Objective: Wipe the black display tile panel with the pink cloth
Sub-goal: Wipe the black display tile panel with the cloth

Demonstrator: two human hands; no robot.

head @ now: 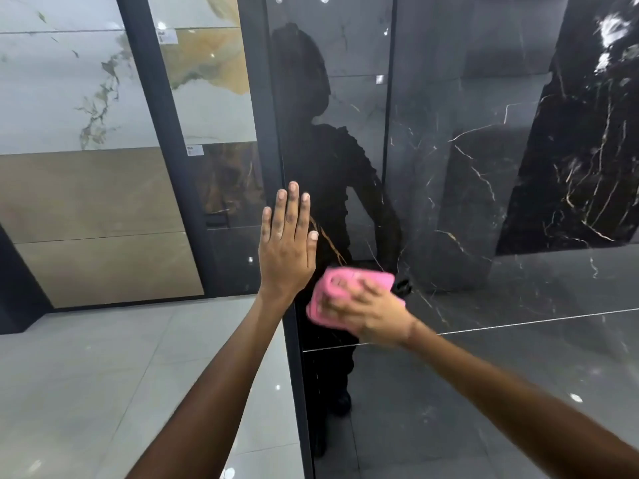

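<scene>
The black display tile panel fills the right half of the view: glossy, dark, veined in white and gold, and carrying the dim reflection of a person. Its dark metal frame edge runs down the left side. To the left stand other display panels, pale marble above beige, and beneath them a light grey tiled floor. The left hand is flat and released, fingers straight and together, pointing up, at the panel's left edge; actual contact cannot be confirmed. The right hand lies just beside and below it, fingers curled over the pink cloth, holding the cloth bunched against the panel face. This hand is blurred.
</scene>
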